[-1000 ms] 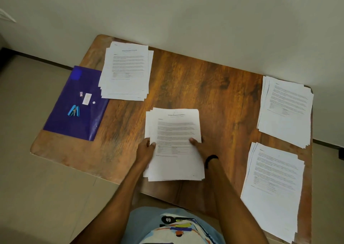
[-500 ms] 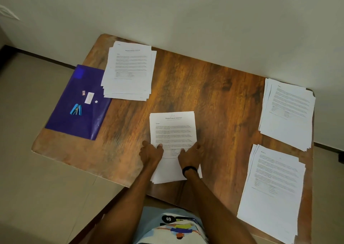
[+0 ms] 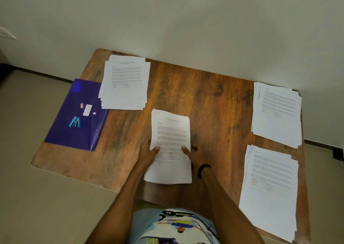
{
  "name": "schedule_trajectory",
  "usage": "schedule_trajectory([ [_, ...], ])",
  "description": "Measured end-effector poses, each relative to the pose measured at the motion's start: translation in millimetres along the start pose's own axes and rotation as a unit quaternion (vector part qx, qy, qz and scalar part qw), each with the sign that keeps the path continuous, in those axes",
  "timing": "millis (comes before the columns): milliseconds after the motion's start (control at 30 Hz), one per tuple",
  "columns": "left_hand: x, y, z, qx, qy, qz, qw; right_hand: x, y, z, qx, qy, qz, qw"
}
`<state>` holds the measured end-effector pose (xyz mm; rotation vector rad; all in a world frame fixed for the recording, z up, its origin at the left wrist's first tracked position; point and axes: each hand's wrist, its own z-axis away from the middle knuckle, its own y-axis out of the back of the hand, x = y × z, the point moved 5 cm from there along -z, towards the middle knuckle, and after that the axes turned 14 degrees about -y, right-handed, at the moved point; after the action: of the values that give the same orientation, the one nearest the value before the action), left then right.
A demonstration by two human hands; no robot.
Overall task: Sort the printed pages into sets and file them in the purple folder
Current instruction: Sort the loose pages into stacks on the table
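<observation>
A squared-up set of printed pages [image 3: 170, 132] is held in the middle of the wooden table [image 3: 204, 102]. My left hand [image 3: 149, 153] grips its left edge with the thumb on top. My right hand [image 3: 195, 155] grips the right edge the same way; a black band sits on that wrist. The purple folder [image 3: 74, 130] lies flat at the table's left edge, partly under a stack of pages [image 3: 124, 81]. Two more stacks lie on the right: one at the back [image 3: 277, 113], one at the front [image 3: 270, 191].
A small blue stapler [image 3: 75, 122], a white slip [image 3: 87, 110] and a tiny box [image 3: 81, 105] lie on the folder. A wall runs right behind the table. The folder and the right front stack overhang the table's edges.
The spread pages in the middle were gathered into one neat set. Both hands slid in from the sides and now hold the set by its edges, lifted a little toward me.
</observation>
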<state>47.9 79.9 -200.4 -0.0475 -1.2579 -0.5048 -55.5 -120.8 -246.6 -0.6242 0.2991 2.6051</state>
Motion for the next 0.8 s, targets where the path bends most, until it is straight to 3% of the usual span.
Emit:
schedule_trajectory([
  [167,63.3,3.7,-2.6,-0.101,-0.072,0.057,0.991,-46.1,16.9,30.5,-0.162,0.08,-0.017,0.983],
  [233,83.3,3.1,-7.6,-0.131,-0.089,0.07,0.985,-64.1,29.3,42.7,-0.177,0.099,-0.022,0.979],
  [300,102.8,3.4,-11.9,-0.139,-0.118,0.053,0.982,-78.8,46.1,53.6,-0.141,0.122,-0.065,0.98],
  [467,124.1,1.3,-20.9,-0.02,-0.156,-0.03,0.987,-104.6,79.5,85.5,-0.012,0.223,-0.076,0.972],
  [533,131.9,-1.8,-23.0,-0.043,-0.189,-0.06,0.979,-107.6,81.7,91.0,0.023,0.245,-0.047,0.968],
  [633,134.2,-3.7,-19.8,-0.076,-0.237,-0.198,0.948,-105.5,81.6,91.7,0.091,0.272,-0.004,0.958],
  [800,134.9,-19.9,-1.2,0.025,-0.204,-0.243,0.948,-91.6,68.5,103.2,0.12,0.291,-0.005,0.949],
])
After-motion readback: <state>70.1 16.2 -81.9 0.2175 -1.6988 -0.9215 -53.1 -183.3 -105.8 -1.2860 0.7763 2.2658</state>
